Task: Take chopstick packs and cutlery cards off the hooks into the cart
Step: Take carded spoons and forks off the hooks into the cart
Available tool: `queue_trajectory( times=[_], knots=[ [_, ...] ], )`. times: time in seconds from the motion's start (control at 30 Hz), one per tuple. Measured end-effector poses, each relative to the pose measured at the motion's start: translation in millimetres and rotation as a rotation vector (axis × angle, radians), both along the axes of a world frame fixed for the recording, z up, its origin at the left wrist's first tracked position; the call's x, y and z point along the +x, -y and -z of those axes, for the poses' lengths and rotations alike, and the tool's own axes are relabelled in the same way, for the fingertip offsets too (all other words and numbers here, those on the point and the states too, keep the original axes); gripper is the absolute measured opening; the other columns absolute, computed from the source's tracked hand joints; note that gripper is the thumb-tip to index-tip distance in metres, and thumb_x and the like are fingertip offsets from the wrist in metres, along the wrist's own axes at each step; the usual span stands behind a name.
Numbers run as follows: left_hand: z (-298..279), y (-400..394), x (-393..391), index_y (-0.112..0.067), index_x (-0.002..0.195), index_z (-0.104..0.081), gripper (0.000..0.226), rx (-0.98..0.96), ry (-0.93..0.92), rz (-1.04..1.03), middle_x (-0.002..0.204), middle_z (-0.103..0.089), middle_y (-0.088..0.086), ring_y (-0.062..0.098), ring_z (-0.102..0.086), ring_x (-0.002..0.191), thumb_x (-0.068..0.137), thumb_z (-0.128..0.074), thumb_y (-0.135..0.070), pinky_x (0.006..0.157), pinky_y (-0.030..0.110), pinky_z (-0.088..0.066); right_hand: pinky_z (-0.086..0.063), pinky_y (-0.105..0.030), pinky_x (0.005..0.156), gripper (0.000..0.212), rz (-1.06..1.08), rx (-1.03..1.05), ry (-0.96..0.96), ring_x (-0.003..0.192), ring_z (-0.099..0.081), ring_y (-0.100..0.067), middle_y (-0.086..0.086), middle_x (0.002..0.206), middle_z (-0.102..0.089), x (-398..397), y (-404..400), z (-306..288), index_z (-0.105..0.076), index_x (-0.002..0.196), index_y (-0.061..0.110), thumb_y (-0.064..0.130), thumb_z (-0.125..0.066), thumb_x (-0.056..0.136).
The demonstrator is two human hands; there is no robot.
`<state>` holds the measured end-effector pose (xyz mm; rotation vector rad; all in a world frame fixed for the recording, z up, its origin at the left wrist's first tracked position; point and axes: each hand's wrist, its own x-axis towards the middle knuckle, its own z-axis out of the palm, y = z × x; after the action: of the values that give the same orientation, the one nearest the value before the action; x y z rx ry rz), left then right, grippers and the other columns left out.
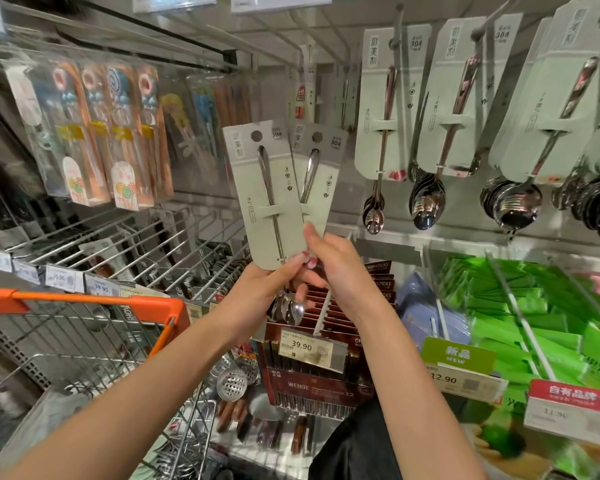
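Cart (94, 299): standing at lower left, orange rim along its top edge, wire basket below; contents blurred.
Children's chopstick packs (118, 133): hanging in clear sleeves along the upper-left rail of the display.
Left hand (267, 289): rising from lower left, fingers curling round the bottom edge of the left cutlery card (267, 195), thumb pressing on its face.
Left cutlery card: standing nearly upright, tilting slightly left, off the hooks, spoon bowl (293, 311) poking out beneath the hand.
Right cutlery card (317, 174): fanning out to the right behind the left one, overlapping it at the lower edge, also off the hooks.
Right hand (336, 271): closing on the lower end of the right cutlery card, forefinger lying up along its edge; the far fingers' hold on it not showing.
Boxed chopstick packs (312, 382): hanging in a row on a lower hook beneath both hands, price tag reading 39.90 at the front.
Hanging spoon cards (465, 109): crowding the hooks along the upper-right rail, bowls dangling below.
Green packs (534, 313): stacking on lower-right hooks, tag reading 12.90.
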<state>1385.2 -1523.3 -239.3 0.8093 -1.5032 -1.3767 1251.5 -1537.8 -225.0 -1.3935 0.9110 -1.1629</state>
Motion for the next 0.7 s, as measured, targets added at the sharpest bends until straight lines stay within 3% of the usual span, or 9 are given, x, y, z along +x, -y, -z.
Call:
queue_trajectory(
  times=[0.07,0.13,0.2,0.27,0.33,0.43,0.53,0.6,0.7],
  knots=[
    [0,2,1,0.007,0.109,-0.061,0.042,0.040,-0.016,0.017,0.070,-0.069,-0.002,0.020,-0.055,0.065,0.089,-0.047,-0.028,0.063,0.026,-0.057,-0.054,-0.045,0.073,0.045,0.065,-0.042,-0.013,0.053,-0.053,-0.029,-0.003,0.046,-0.044,0,0,0,-0.046,0.071,0.008,0.042,-0.040,0.100],
    [0,3,1,0.004,0.116,-0.059,0.043,0.078,-0.043,0.015,0.082,-0.072,0.003,0.013,-0.061,0.066,0.089,-0.050,-0.027,0.068,0.030,-0.060,-0.055,-0.029,0.072,0.044,0.135,-0.080,-0.005,0.065,-0.058,-0.035,-0.012,0.062,-0.061,-1,-3,-3,-0.059,0.082,0.003,0.038,-0.041,0.100],
    [0,4,0,-0.004,0.117,-0.061,0.039,0.096,-0.056,-0.014,0.092,-0.074,0.006,0.015,-0.067,0.075,0.087,-0.051,-0.028,0.070,0.031,-0.060,-0.050,-0.012,0.055,0.036,0.197,-0.095,0.020,0.063,-0.066,-0.012,-0.002,0.067,-0.068,-3,-4,-6,-0.062,0.086,0.005,0.033,-0.042,0.100],
    [1,4,-1,-0.009,0.118,-0.061,0.037,0.099,-0.063,-0.041,0.105,-0.073,0.009,0.019,-0.071,0.092,0.087,-0.052,-0.028,0.074,0.032,-0.060,-0.044,-0.008,0.049,0.033,0.249,-0.118,0.043,0.051,-0.059,0.003,0.007,0.061,-0.061,-4,-3,-8,-0.056,0.081,0.007,0.031,-0.043,0.100],
    [2,4,-1,-0.009,0.123,-0.059,0.041,0.106,-0.071,-0.043,0.114,-0.071,0.009,0.022,-0.069,0.104,0.088,-0.052,-0.028,0.079,0.034,-0.060,-0.047,-0.014,0.053,0.037,0.340,-0.158,0.036,0.052,-0.059,-0.003,-0.002,0.062,-0.056,-4,-3,-10,-0.051,0.077,0.005,0.035,-0.045,0.098],
    [2,4,0,-0.011,0.127,-0.056,0.041,0.109,-0.105,-0.052,0.118,-0.069,0.007,0.023,-0.068,0.106,0.089,-0.051,-0.027,0.080,0.036,-0.060,-0.053,-0.038,0.073,0.059,0.471,-0.238,0.054,0.074,-0.065,-0.030,-0.028,0.083,-0.063,-3,0,-11,-0.054,0.089,-0.011,0.047,-0.047,0.093],
    [1,5,1,-0.007,0.131,-0.054,0.045,0.115,-0.133,-0.073,0.118,-0.070,0.005,0.025,-0.068,0.106,0.090,-0.052,-0.024,0.081,0.038,-0.059,-0.051,-0.056,0.084,0.070,0.502,-0.286,0.073,0.086,-0.063,-0.044,-0.032,0.096,-0.063,-2,-1,-15,-0.057,0.096,-0.010,0.059,-0.048,0.086],
    [1,5,0,-0.005,0.132,-0.052,0.042,0.101,-0.150,-0.093,0.119,-0.069,0.006,0.027,-0.068,0.105,0.093,-0.052,-0.018,0.081,0.037,-0.059,-0.052,-0.055,0.082,0.068,0.472,-0.259,0.024,0.088,-0.063,-0.042,-0.029,0.096,-0.065,-3,0,-14,-0.059,0.095,-0.007,0.059,-0.054,0.084],
    [1,5,0,-0.002,0.129,-0.054,0.035,0.090,-0.178,-0.118,0.115,-0.070,0.012,0.031,-0.070,0.099,0.096,-0.051,-0.010,0.079,0.032,-0.059,-0.056,-0.036,0.075,0.031,0.371,-0.224,-0.082,0.082,-0.069,-0.019,-0.010,0.089,-0.071,-5,3,-7,-0.064,0.093,0.003,0.033,-0.064,0.089]
  ],
)
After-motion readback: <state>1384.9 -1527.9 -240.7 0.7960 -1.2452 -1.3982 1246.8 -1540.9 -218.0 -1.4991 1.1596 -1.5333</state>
